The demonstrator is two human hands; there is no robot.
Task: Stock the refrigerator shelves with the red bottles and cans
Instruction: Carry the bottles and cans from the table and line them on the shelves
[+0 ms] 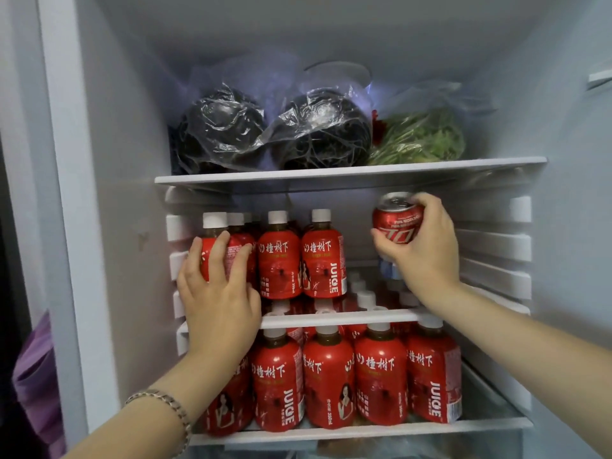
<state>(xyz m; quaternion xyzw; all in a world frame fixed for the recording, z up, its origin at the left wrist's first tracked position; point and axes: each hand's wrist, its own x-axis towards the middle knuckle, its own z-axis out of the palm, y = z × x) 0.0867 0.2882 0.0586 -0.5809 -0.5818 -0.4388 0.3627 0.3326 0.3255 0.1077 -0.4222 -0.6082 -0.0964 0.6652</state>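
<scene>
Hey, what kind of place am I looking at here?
Probably the inside of a home fridge: white shelves, bagged greens on the top one, rows of red bottles below, and a red can held beside them.

Cool, bluish-white light fills the refrigerator (126, 193), strongest at the top rear, where it flares behind the plastic bags (318, 127) and strikes sharp white glints off their creases. The upper shelf (331, 172) casts a soft shadow band just below its rim. The can (395, 220) shows a bright highlight on its top. The red bottles (328, 376) on the lower shelf carry glossy streaks, and their labels are crisp. The left hand (218, 299), gripping a bottle (206, 256), and the right hand (427, 250), round the can, look slightly soft. The far left edge falls dark. Wide-angle distortion bows the shelf rims and tilts the side walls outward.
</scene>
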